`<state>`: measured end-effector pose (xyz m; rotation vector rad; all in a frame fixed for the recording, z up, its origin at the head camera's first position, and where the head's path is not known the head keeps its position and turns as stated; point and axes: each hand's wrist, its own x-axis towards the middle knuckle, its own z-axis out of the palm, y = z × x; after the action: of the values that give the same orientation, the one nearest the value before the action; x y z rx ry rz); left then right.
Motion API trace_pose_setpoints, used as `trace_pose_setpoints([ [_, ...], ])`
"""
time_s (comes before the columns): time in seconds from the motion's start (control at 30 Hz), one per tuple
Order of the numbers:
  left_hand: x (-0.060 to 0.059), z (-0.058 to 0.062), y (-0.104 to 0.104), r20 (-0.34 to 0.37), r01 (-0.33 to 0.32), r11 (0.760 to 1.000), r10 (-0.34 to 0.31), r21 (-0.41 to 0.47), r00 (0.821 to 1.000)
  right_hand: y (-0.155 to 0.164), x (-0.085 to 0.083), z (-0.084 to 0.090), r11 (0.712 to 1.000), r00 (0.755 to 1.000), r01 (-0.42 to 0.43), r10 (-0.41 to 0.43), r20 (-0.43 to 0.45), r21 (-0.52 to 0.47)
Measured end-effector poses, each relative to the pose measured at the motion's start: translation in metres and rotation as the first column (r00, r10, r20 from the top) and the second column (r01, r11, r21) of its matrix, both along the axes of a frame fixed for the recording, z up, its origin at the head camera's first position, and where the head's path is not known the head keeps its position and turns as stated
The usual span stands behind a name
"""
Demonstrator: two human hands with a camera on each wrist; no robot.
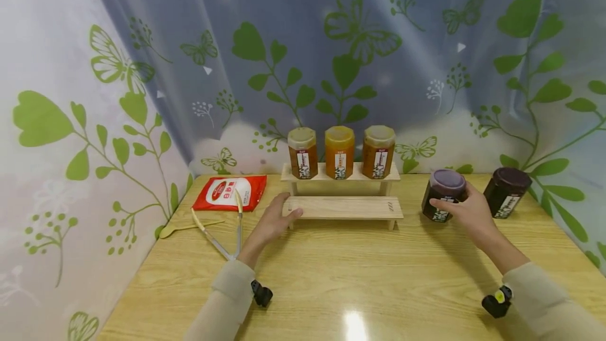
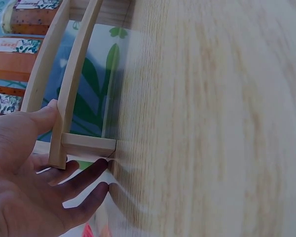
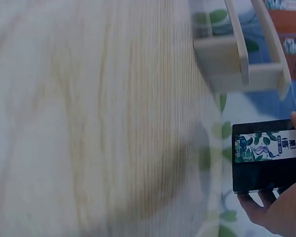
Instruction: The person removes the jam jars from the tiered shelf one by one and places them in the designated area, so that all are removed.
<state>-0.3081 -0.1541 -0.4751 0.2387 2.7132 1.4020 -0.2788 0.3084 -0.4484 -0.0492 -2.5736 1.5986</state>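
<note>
The dark jar [image 1: 442, 194] with a purple lid stands upright on the table (its label has little leaves on it), and the right hand [image 1: 466, 213] holds it. The wooden shelf [image 1: 344, 207] has two steps. The left hand [image 1: 273, 221] touches its lower step's left end.

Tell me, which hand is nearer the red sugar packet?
Left. The left hand rests at the two-tier wooden rack's left end, beside the red plastic sugar packet; the right hand grips a dark jar far right.
</note>
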Motion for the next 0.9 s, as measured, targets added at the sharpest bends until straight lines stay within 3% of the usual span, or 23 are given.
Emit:
trace_pose_setpoints([
  [0.57,0.0,0.0,0.001,0.006,0.0,1.0,0.0,0.004,1.0,0.037,-0.028,-0.012,0.993,0.99,0.108,-0.103,0.095,-0.044],
  [0.9,0.002,0.002,0.001,0.008,-0.003,1.0,0.003,0.003,1.0,0.046,-0.037,-0.021,0.996,0.992,0.08,-0.074,0.099,-0.05],
])
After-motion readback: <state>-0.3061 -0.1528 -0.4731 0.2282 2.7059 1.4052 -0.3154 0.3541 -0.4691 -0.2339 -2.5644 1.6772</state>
